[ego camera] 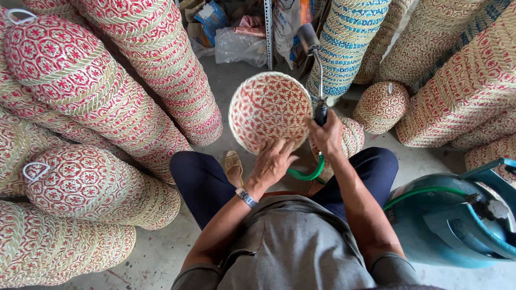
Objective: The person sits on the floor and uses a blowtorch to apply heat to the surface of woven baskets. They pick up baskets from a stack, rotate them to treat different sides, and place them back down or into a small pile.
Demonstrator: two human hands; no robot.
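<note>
Many stacks of woven baskets (145, 80), patterned in red and straw colour, lean in long nested columns around a grey concrete floor (161, 252); to the right stand columns with blue bands (346, 37). At the back, plastic bags and packets (236, 37) crowd against a metal upright. A blue-green gas cylinder (457, 220) lies low at the right, its green hose (309, 173) curving across the person's lap.

The seated person's left hand (273, 161) has its fingers spread and curled over the near rim of a round red-patterned basket (270, 110), held up in front of the knees with its hollow facing the camera. The right hand (326, 134) is wrapped tight around the handle of a gas torch (317, 64), whose nozzle rises just beside the basket's right edge. Whether a flame burns cannot be made out. A sandalled foot (233, 166) shows between the knees; the cylinder's far end is cut off by the frame.
</note>
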